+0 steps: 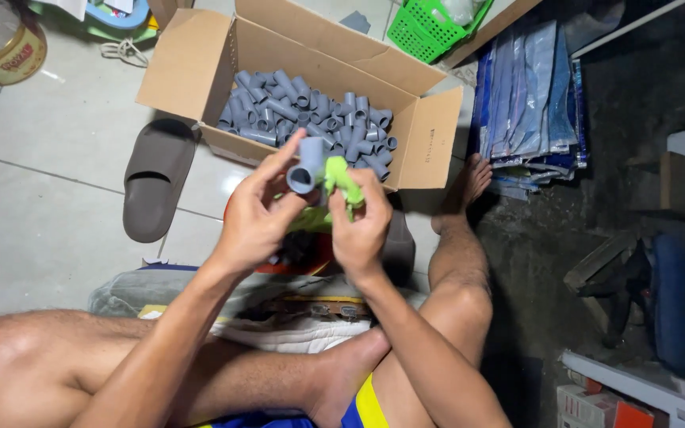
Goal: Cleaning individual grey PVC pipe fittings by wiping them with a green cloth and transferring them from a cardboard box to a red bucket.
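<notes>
1. Head view, landmark: open brown cardboard box (200, 63) on the pale tiled floor, filled with loose grey plastic pipe fittings (311, 119).
2. Left hand (255, 222): just in front of the box, fingers pinching a grey plastic elbow pipe fitting (305, 165), index finger raised along its side.
3. Right hand (361, 230): beside the left, fingers closed around a crumpled lime-green cloth (341, 178) pressed against the fitting; both hands hide part of the box's front wall.
4. Brown rubber slipper (156, 178): left of the box, near its front corner.
5. Green plastic mesh basket (426, 28): behind the box, to the right.
6. Stack of blue plastic-wrapped packets (529, 95): right of the box.
7. Bare foot (469, 182): just beside the box's right flap.
</notes>
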